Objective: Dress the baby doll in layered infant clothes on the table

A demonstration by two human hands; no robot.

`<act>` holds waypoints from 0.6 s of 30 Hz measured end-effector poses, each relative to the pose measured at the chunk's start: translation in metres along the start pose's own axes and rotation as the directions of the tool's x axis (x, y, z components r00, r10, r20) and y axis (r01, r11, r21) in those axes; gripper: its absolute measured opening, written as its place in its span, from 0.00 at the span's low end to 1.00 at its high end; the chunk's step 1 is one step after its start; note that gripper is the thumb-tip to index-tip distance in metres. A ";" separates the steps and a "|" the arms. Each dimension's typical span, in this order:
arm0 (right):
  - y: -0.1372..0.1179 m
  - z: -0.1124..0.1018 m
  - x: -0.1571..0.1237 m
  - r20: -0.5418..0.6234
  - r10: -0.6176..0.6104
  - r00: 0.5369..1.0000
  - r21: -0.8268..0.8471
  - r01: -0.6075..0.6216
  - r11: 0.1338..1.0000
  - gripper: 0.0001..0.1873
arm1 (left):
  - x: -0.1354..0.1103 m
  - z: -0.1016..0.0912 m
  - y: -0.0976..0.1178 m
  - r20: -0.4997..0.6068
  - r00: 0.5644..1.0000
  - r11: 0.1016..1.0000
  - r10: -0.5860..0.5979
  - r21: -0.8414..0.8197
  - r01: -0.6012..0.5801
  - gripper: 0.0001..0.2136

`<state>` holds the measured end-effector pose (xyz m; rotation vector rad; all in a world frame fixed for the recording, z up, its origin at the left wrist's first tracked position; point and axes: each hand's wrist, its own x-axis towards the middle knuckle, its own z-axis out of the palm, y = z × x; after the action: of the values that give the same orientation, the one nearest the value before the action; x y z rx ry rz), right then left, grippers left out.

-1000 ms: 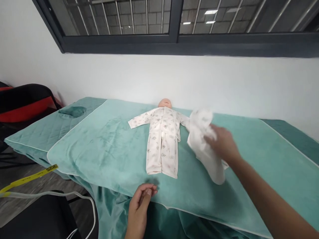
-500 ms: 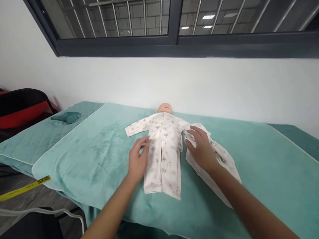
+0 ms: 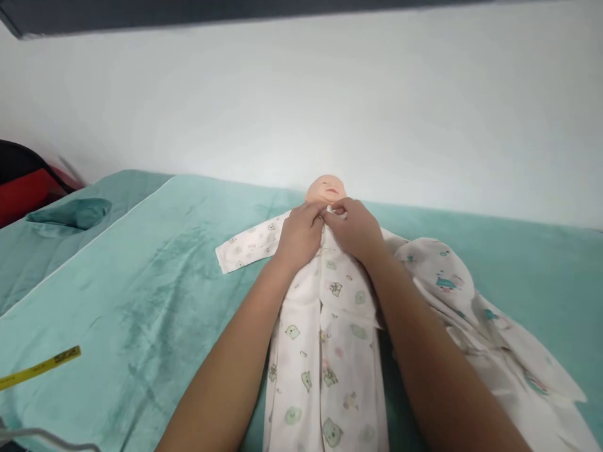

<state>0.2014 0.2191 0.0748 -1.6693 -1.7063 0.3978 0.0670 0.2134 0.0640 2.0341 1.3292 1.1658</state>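
Both hands at the neckline of the doll's printed top, just under the chin. Left hand and right hand have fingers curled, tips bunched close together at the collar front; can't tell if cloth is pinched between them. Doll lies face up on the green bed cover, head toward the wall, printed trousers below the top. Second printed garment lies crumpled beside it, partly behind right forearm.
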 end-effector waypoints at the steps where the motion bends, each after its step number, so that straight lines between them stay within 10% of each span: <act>1: 0.002 0.000 0.001 -0.001 0.000 1.000 0.029 0.000 1.000 0.13 | 0.000 -0.001 0.001 0.007 1.000 1.000 -0.007 0.010 0.007 0.21; 18: 0.009 -0.002 0.007 -0.095 0.101 0.990 0.336 -0.063 0.940 0.06 | -0.002 -0.006 0.008 0.087 0.991 0.993 -0.105 0.063 0.100 0.23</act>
<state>0.2106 0.2267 0.0723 -1.4867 -1.4021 0.5879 0.0661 0.2079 0.0729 2.0085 1.4204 0.9894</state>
